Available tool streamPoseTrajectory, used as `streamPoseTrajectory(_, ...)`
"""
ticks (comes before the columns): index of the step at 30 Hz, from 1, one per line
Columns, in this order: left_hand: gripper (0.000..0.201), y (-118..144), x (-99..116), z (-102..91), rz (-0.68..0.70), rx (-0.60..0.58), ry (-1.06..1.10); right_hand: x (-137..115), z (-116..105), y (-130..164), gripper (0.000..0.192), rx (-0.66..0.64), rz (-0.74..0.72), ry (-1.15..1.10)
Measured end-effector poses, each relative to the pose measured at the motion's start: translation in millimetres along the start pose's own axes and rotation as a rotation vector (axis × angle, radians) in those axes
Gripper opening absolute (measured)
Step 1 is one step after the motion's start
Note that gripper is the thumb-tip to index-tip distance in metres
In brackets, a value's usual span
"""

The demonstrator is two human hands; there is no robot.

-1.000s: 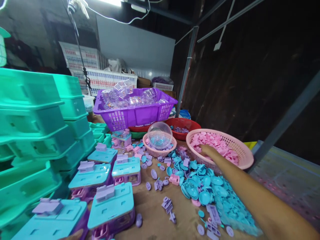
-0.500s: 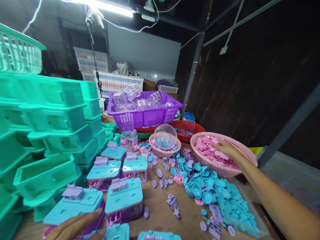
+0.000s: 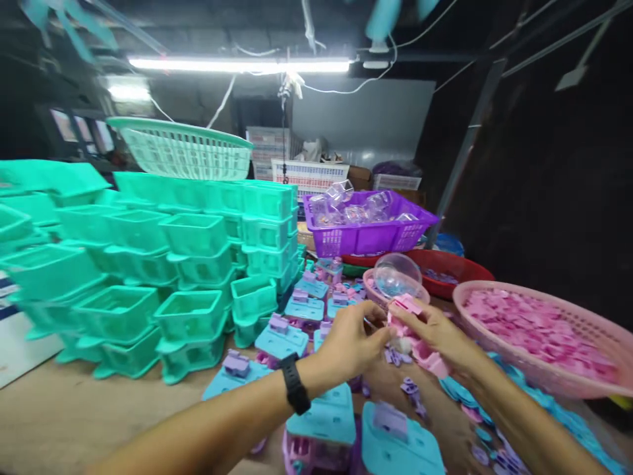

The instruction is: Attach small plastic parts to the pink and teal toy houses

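Now that the right hand [image 3: 435,333] has come back from the pink basket [image 3: 568,379], its fingers clasp pink pieces [image 3: 408,315] above the surface [image 3: 59,415], while the left hand [image 3: 353,343] has risen to pinch them too.

Pink parts [image 3: 410,310] in the grips; pink basket [image 3: 583,379] of pink pieces; purple crate [image 3: 368,237]; red bowl [image 3: 457,267]; green tubs [image 3: 192,244]; light-blue lids [image 3: 324,412]; black watch [image 3: 295,389]; brown bench [image 3: 59,422].
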State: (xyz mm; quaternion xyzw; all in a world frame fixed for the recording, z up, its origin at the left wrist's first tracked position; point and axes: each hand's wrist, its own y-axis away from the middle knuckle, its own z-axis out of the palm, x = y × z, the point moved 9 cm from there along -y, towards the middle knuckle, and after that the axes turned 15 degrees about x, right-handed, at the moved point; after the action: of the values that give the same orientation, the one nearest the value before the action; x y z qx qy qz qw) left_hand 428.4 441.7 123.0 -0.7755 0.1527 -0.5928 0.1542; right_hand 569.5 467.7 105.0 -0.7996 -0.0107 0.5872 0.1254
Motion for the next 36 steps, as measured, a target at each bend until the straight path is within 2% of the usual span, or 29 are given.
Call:
streamPoseTrajectory(1, 0.005, -3.9, -4.5, -5.5, -0.001, 0.027, -0.007, -4.7, 13.7, 2.4, 0.073, -0.027, 0.016, -0.023)
streamPoseTrajectory(3, 0.013, -10.2, -11.2, -20.7, 0.022, 0.061, -0.066, -9.7, 34.6, 2.6, 0.074, -0.101, 0.025, -0.027)
streamPoseTrajectory(6, 0.016, -23.2, -17.6, -44.3, 0.105, 0.052, -0.247, -8.3, 57.7, -9.6, 0.067, -0.221, -0.028, 0.038)
streamPoseTrajectory(9, 0.018, -49.2, -28.3, -65.6, 0.166, 0.061, -0.366, -8.4, 74.1, -39.8, 0.06, -0.197, -0.144, 0.076)
streamPoseTrajectory(12, 0.017, -83.0, -45.1, -76.0, 0.208, 0.062, -0.45, -17.2, 96.3, -75.1, 0.05, -0.168, -0.328, 0.164)
streamPoseTrajectory(16, 0.02, -122.6, -72.4, -74.9, 0.23, 0.042, -0.557, -18.6, 125.3, -119.2, 0.031, -0.189, -0.469, 0.41)
streamPoseTrajectory(18, 0.022, -137.3, -86.1, -71.1, 0.224, 0.023, -0.6, -11.2, 135.9, -138.3, 0.023, -0.222, -0.478, 0.504)
streamPoseTrajectory(22, 0.022, -155.7, -109.9, -63.7, 0.198, -0.016, -0.7, 6.6, 149.6, -169.7, 0.017, -0.24, -0.467, 0.533)
streamPoseTrajectory(28, 0.022, -152.2, -123.1, -55.6, 0.206, -0.111, -0.864, 33.6, 168.2, -193.6, 0.012, -0.318, -0.413, 0.514)
streamPoseTrajectory(32, 0.026, -142.9, -122.3, -51.7, 0.244, -0.19, -0.956, 49.1, 177.6, -196.3, 0.014, -0.415, -0.347, 0.485)
streamPoseTrajectory(36, 0.028, -137.4, -124.3, -46.8, 0.283, -0.286, -1.01, 54.1, 182.5, -196.4, 0.013, -0.484, -0.328, 0.467)
